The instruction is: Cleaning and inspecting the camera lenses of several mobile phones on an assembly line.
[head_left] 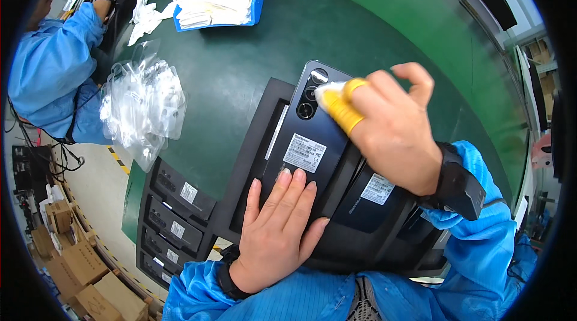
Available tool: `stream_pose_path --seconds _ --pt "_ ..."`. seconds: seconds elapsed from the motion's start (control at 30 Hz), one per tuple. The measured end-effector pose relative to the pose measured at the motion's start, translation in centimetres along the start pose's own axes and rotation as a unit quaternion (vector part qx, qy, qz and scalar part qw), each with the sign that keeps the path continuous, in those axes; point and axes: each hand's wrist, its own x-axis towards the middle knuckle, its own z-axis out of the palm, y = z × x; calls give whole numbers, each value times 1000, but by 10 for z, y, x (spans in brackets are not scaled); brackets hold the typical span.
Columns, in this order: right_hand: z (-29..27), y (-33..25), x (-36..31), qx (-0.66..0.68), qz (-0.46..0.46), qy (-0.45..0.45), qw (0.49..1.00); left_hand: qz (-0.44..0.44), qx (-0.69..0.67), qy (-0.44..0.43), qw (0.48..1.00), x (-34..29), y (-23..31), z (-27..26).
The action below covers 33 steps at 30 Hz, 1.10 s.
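Note:
A dark blue smartphone (308,125) lies back up, its upper end resting over the edge of a black slotted tray (251,151). Three round camera lenses and a white label (305,153) show on its back. My left hand (277,229) lies flat on the phone's lower part, fingers stretched out. My right hand (393,122), with yellow finger cots on some fingers, is closed on a white wipe (329,91) beside the camera lenses; the wipe is partly hidden and slightly blurred. Another labelled phone (363,198) sits in the tray below my right wrist.
A second black tray (180,216) with several phones stands at the lower left. Clear plastic covers (144,107) are piled on the green table (222,74). A blue bin (259,7) of white wipes and crumpled wipes (146,17) lie farther back. A co-worker's blue sleeve (57,74) is at left.

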Motion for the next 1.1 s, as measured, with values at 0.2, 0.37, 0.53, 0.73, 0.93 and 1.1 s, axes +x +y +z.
stream_pose_path --seconds 0.2,0.37,0.53,0.73,0.93,1.1 --pt "0 3 4 73 50 21 996 4 -5 2 1000 0 -1 1" --pt "4 5 4 106 31 -37 993 2 -8 0 1000 0 -2 1" --pt "6 0 4 102 49 -29 993 0 -8 -3 1000 0 -1 2" --pt "20 -8 17 94 21 32 995 7 0 4 1000 1 -1 1" --pt "28 18 30 -55 26 96 993 1 8 13 1000 -1 0 1" --pt "23 15 18 -27 9 94 995 7 1 9 1000 0 1 1"
